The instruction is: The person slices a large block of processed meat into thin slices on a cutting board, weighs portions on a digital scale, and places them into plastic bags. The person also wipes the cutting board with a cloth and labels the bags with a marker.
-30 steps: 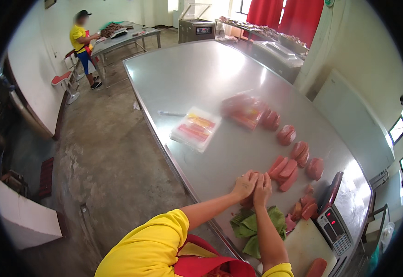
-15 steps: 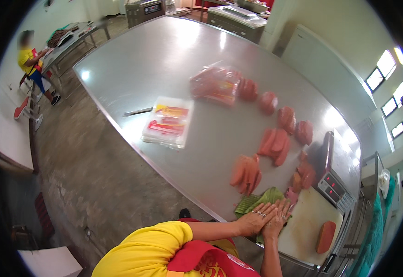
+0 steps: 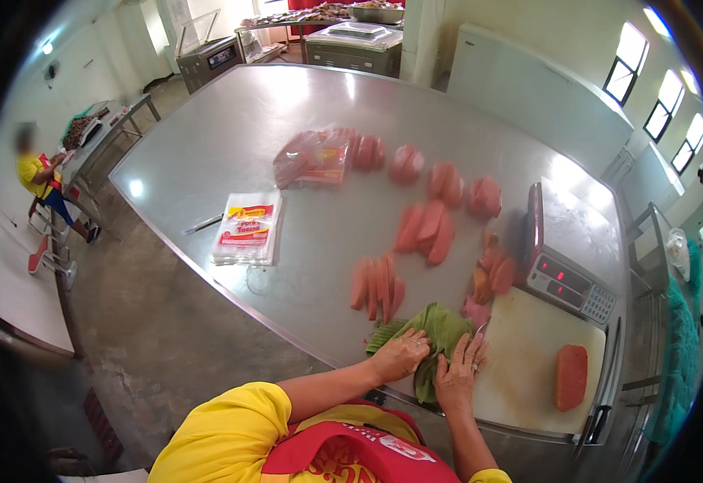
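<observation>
A green cloth [image 3: 441, 328] lies bunched at the near table edge, left of the white cutting board [image 3: 524, 342]. My left hand [image 3: 402, 355] has its fingers curled into the cloth's left part. On the cloth's right side, by the board's left edge, rests my right hand [image 3: 458, 375], fingers stretched out and slightly apart. An orange-pink block of meat [image 3: 571, 378] sits on the right of the board. Just beyond the cloth are meat slices [image 3: 376, 286], and small meat pieces [image 3: 494, 270] lie by the board's far left corner.
A digital scale [image 3: 564, 278] stands beyond the board; a knife [image 3: 601, 410] lies along its right edge. More meat portions [image 3: 445, 185] run across the steel table [image 3: 311, 298]. Printed plastic bags [image 3: 247, 229], a pen [image 3: 202, 224] and a filled bag [image 3: 311, 157] lie left. Another person [image 3: 41, 177] works far left.
My hands, earlier laid together over the cloth, have come apart. The left now bunches the cloth, and the right is spread beside it. The whole view has shifted.
</observation>
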A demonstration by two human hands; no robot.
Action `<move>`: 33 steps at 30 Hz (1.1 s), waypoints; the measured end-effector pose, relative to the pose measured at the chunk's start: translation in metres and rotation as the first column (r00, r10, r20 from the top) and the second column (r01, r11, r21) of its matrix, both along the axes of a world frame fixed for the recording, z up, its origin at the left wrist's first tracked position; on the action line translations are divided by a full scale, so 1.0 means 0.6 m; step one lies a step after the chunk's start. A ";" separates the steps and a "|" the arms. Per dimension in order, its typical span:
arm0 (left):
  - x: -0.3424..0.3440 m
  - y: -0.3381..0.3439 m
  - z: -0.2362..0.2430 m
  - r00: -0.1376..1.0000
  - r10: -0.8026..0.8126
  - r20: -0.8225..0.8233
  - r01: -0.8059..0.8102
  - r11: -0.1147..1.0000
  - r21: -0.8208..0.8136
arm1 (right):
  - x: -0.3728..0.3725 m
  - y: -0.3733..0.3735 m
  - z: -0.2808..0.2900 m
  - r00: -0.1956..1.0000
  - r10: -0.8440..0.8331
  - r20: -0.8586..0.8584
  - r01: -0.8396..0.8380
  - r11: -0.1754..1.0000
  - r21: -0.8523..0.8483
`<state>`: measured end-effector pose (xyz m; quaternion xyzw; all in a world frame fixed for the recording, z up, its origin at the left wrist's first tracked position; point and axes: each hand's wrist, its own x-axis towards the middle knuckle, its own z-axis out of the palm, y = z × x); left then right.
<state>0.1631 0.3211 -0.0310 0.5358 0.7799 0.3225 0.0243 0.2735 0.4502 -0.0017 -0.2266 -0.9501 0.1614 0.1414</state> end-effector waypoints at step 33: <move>-0.476 -0.734 0.052 0.622 0.763 -0.176 -0.768 0.638 0.051 | -0.112 -0.252 0.088 0.904 -0.279 -0.325 0.162 0.925 -0.344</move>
